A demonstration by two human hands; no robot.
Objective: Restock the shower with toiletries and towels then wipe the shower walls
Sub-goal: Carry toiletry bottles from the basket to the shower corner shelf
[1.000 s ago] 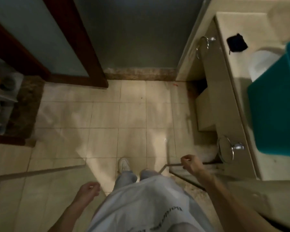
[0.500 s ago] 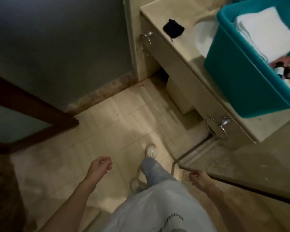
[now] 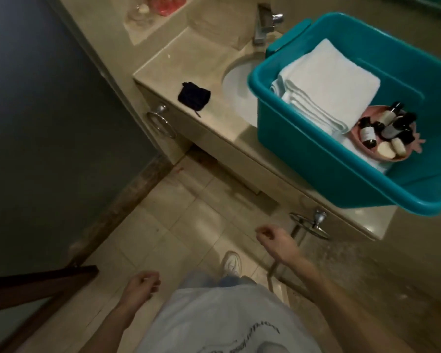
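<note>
- Person stands on the tiled floor (image 3: 189,225) facing a stone vanity table (image 3: 201,54); one white shoe (image 3: 231,262) shows below the shirt hem.
- Left hand (image 3: 141,286): low beside the body, fingers loosely curled, holding nothing.
- Right hand (image 3: 275,240): forward of the body, near the table's front edge, fingers loosely curled, holding nothing. It touches no object.
- Teal tub (image 3: 303,154): rests on the table, partly covering the sink basin (image 3: 237,82), its near corner overhanging the front edge.
- Folded white towels (image 3: 326,82): stacked inside the tub, at its left part.
- Pink dish (image 3: 397,157): inside the tub, just right of the towels. It carries several small dark bottles (image 3: 392,123), lying or leaning, and two pale soap bars (image 3: 386,150).
- Black cloth (image 3: 194,96): bunched on the table, left of the basin, near the front edge.
- Tap (image 3: 262,26): behind the basin, close to the tub's far corner.
- Two chrome towel rings on the table's front face: one (image 3: 161,123) at the left end, one (image 3: 313,225) below the tub, near the right hand.
</note>
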